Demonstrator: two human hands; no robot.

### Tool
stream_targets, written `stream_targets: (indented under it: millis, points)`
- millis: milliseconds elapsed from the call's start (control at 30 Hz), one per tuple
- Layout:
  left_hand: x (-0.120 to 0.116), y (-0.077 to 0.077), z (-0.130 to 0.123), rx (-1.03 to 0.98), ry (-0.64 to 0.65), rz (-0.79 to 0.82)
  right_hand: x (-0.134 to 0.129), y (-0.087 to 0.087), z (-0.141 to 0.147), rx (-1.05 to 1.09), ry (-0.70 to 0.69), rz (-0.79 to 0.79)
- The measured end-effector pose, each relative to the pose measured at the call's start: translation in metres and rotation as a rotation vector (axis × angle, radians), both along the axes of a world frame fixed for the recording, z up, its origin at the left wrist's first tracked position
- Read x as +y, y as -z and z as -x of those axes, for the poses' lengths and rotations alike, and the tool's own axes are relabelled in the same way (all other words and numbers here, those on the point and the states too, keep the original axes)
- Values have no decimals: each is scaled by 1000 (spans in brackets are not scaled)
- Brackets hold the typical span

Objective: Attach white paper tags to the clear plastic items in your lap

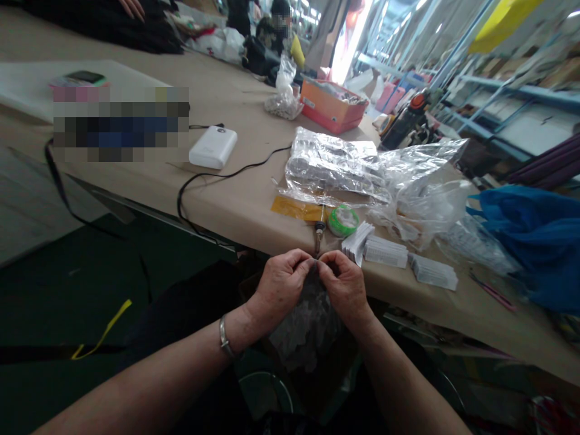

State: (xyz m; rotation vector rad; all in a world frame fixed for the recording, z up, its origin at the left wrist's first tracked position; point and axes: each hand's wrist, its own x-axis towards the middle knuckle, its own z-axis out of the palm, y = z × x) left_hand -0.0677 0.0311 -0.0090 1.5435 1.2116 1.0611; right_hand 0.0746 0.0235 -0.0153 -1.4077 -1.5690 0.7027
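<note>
Bag (308,326), clear plastic, pinched at its top by my left hand (281,284) and right hand (345,285), fingertips closed, just below table (244,205) edge.

A tan table (235,199) carries a white power bank (212,147) with a black cable (217,176), crinkled plastic bags (344,166), an orange box (332,106), a green tape roll (343,220), white label stacks (386,251) and blue cloth (539,235).

No legible text anywhere. White power bank (212,147): faint mark, unreadable. Orange box (330,107): small label on side, too blurred. Stacks of white paper tags (386,251): fine print, too small to read.
</note>
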Motion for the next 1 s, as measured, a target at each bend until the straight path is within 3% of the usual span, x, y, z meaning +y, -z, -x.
stream_targets:
  millis: [500, 733, 867, 1000]
  points:
    - [6, 2, -2, 1, -11, 3, 3, 0, 0, 10, 18, -35]
    - [-8, -4, 4, -30, 22, 62, -18, -9, -9, 15, -95, 37]
    - [-11, 4, 10, -27, 43, 121, -16, -32, -26, -255, -54, -204]
    - [-6, 17, 14, 15, 30, 114, 15, -48, -42, -624, 11, -457]
